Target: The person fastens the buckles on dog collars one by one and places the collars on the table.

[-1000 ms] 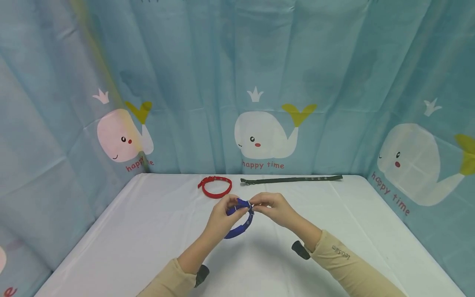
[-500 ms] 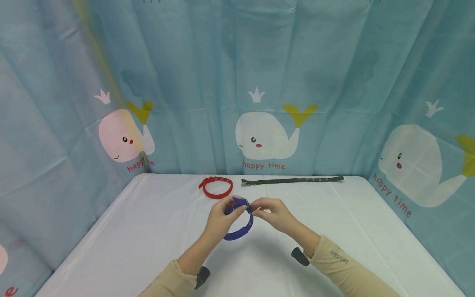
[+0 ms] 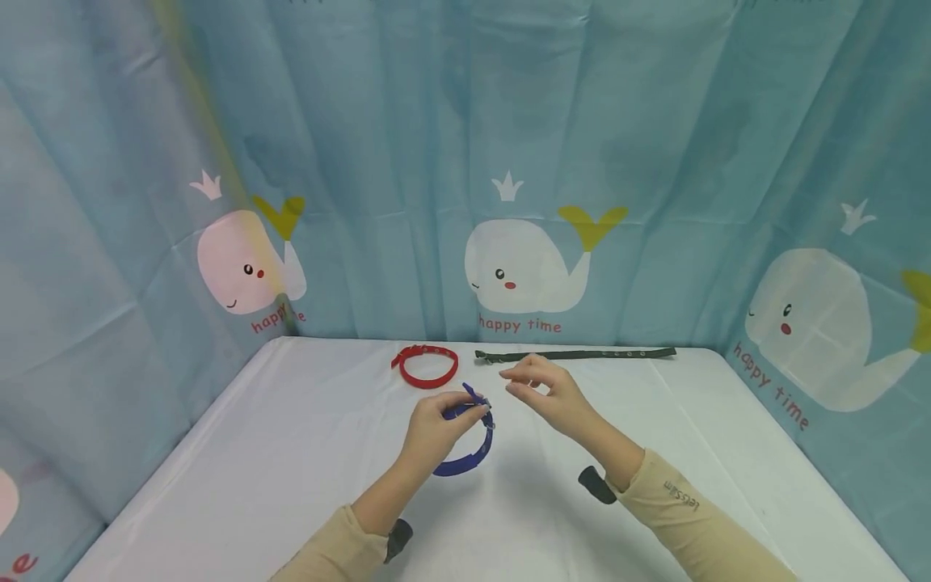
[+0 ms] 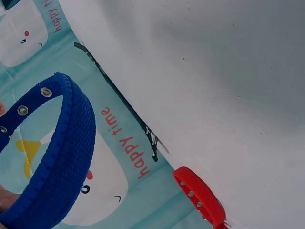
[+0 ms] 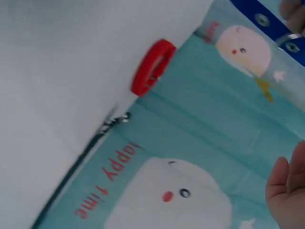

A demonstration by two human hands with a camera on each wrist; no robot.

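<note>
A blue buckled collar [image 3: 460,466], bent into a loop, hangs above the table from my left hand [image 3: 429,430], whose thumb and fingers pinch it near the buckle. In the left wrist view the woven blue band [image 4: 71,157] with metal eyelets fills the lower left. Up and to the right of the collar, apart from it, my right hand [image 3: 550,396] hovers with loosely bent fingers and nothing between them. In the right wrist view the right hand's fingers [image 5: 278,179] show at the right edge, below the blue strap [image 5: 259,19].
A red collar [image 3: 429,383], buckled into a ring, lies at the back of the white table [image 3: 291,453]. To its right a dark green collar [image 3: 567,355] lies stretched out straight along the back edge. A blue whale-print curtain [image 3: 393,162] encloses the table.
My right hand has let go of the blue collar and moved up and to the right. The left hand still holds the collar, whose strap end now points up near the buckle.
</note>
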